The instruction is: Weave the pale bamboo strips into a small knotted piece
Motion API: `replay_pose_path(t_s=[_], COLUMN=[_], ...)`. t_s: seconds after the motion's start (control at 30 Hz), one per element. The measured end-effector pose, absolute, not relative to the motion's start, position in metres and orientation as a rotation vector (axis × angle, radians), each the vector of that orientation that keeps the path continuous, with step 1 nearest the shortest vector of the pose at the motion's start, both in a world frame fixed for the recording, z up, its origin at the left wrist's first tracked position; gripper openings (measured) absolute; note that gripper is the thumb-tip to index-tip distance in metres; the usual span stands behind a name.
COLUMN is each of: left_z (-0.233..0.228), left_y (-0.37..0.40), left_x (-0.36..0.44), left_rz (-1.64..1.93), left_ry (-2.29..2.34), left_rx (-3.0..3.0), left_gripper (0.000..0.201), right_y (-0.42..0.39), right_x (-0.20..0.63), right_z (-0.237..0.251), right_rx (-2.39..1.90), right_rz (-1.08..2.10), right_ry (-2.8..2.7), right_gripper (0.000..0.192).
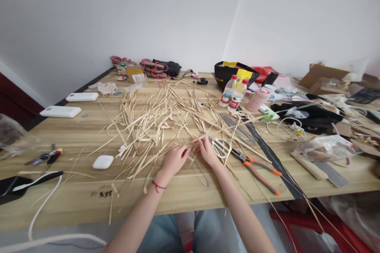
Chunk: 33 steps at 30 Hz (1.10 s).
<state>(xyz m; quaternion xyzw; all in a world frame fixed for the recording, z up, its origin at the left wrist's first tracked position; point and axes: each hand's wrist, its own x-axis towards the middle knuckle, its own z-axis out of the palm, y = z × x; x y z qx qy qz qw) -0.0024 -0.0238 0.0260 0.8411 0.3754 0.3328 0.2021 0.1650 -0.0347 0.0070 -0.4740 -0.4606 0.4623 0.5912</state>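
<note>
L hand (175, 159) + R hand (206, 150) | pinching straw strips (154, 122) (scissors (220, 147) beside R)

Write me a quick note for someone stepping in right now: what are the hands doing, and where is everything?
Left hand: fingers pinched on thin straw strips, at the near edge of the pile.
Right hand: fingertips on the same strips, meeting the left hand.
Within reach: scissors beside the right hand, orange-handled pliers further right, white earbud case to the left, two water bottles behind the pile.
Done: nothing woven or tied shows yet.
Left: the strips lie loose, spread over the wooden table.
</note>
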Motion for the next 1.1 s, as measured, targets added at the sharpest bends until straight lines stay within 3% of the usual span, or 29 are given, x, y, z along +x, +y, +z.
replay_pose_path(t_s=[0.2,0.63,0.87,1.1], left_z=[0.03,0.029,0.024,0.031], left_y=[-0.027,-0.024,-0.013,-0.023], left_x=[-0.003,-0.002,0.0,-0.003], left_rz=[1.041,1.235,1.288,1.299], left_ry=[1.103,0.917,0.865,0.868], left_rx=[2.219,1.594,1.274,1.358], left_gripper=[0.011,0.028,0.021,0.019], right_y=[-0.031,-0.03,-0.024,-0.024], right_x=[0.174,0.186,0.195,0.196], right_z=[0.001,0.015,0.012,0.012], right_rx=[-1.198,-1.131,-1.094,-1.092], right_rz=[0.889,0.621,0.628,0.695], right_ry=[-1.115,-0.615,-0.504,-0.473], right_gripper=[0.026,0.027,0.03,0.031])
